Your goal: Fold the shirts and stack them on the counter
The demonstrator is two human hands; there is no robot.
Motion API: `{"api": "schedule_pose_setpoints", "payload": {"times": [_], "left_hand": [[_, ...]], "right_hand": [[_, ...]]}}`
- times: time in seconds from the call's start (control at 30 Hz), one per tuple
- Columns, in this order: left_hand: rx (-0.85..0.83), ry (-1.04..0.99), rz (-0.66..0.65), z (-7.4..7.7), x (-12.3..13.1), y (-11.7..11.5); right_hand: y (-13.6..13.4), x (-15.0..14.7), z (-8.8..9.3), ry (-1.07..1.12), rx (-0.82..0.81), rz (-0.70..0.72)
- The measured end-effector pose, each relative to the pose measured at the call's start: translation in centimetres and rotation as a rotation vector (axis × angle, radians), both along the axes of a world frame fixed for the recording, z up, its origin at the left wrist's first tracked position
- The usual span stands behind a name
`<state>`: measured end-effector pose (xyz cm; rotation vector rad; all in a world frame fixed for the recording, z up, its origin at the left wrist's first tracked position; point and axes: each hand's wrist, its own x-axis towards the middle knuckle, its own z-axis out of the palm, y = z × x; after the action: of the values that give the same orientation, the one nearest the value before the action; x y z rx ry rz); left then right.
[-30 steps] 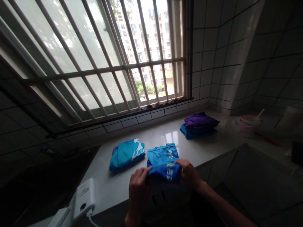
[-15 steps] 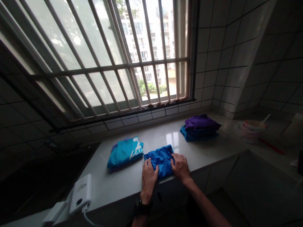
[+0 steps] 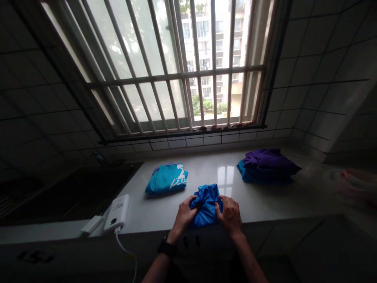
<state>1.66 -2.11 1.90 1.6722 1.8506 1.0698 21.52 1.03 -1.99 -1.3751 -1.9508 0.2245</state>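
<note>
Soft, light, slick-looking blue garment bundle [image 3: 205,206] lies lower centre on the white tabletop [image 3: 206,169], gripped from both sides by the left hand [image 3: 184,215] and right hand [image 3: 230,215], fingers [image 3: 220,205] curled closed on it; best held by its gathered folds.

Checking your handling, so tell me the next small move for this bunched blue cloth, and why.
Probably smooth the bunched blue cloth flat with the left hand and right hand, since both hands are already on it and it looks rumpled, while the teal shirt beside it lies neatly folded.
</note>
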Motion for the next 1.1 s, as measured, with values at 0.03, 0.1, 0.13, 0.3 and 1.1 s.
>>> {"api": "schedule_pose_setpoints", "payload": {"times": [0.03,0.1,0.13,0.3,1.1], "left_hand": [[-0.01,-0.029,-0.008,1.4,-0.5,0.3],[0.022,-0.068,-0.002,4.7,-2.0,1.2],[0.049,-0.083,0.0,6.5,-2.9,1.7],[0.178,-0.15,0.117,15.0,-9.7,4.7],[0.012,0.563,0.255,5.3,-16.2,11.7]], "right_hand": [[0.0,0.0,0.0,0.01,0.004,-0.003],[0.0,0.0,-0.2,0.026,0.01,-0.003],[0.0,0.0,-0.2,0.03,0.014,-0.002],[0.2,-0.2,-0.5,0.016,0.027,-0.011],[0.2,0.0,-0.7,-0.061,0.114,-0.071]]}}
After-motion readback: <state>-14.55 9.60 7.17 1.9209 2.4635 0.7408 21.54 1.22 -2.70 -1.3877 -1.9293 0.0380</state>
